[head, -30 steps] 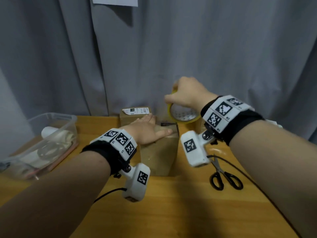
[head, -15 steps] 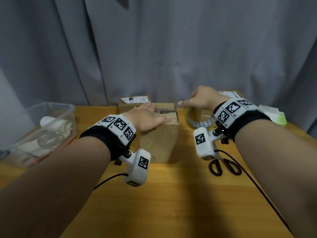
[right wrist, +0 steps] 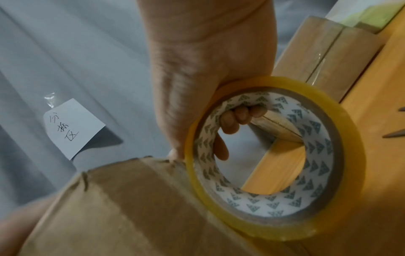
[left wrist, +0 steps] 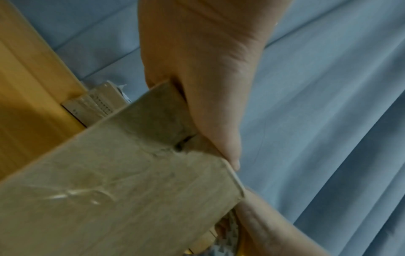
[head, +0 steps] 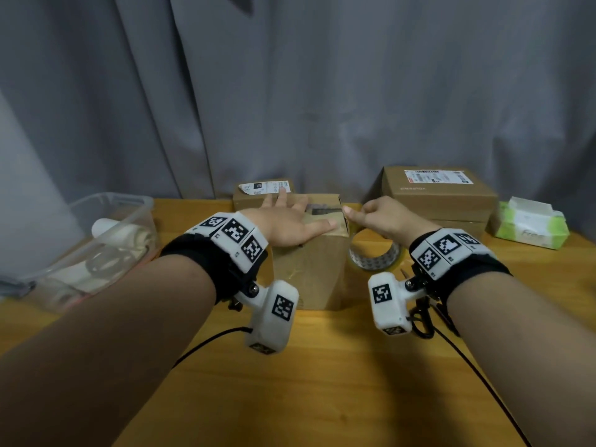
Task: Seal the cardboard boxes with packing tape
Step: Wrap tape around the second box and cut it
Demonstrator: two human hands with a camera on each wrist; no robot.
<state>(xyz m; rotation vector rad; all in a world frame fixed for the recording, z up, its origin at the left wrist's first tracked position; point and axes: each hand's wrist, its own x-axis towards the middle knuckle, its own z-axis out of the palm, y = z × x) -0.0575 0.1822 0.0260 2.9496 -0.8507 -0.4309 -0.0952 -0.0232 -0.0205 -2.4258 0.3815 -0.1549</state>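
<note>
Setting: wood table (head: 322, 382), grey curtain (head: 322, 91) behind.
Landmark: box (head: 309, 269), upright, mid-table; every place below is rel. to it.
Tape (head: 374, 256): roll just right of box, hanging by its top right edge, off the table.
L hand (head: 287, 227): flat on box top, fingers straight, thumb twd right edge; pressing, not gripping.
R hand (head: 383, 217): wrapped round roll, fingers (right wrist: 238, 117) curled through the core, index pointing at box's top right corner; wrist abt level w/ box top.
Other boxes: small box (head: 258, 195) behind-left, touching or nearly; two stacked boxes (head: 445, 201) behind-right, well apart.
Rest: bin (head: 96, 246) far left; tissue pack (head: 532, 227) far right; scissors (head: 422, 321) right, near side, mostly hidden by wrist cam.
Step (my read): starting a strip at the top right edge.
Doing it well: keep L palm down so flaps stay shut; stick tape end on right side first, pull roll taut across top, no slack or creases; rub down after.
Free tape end: can't tell if stuck yet.
</note>
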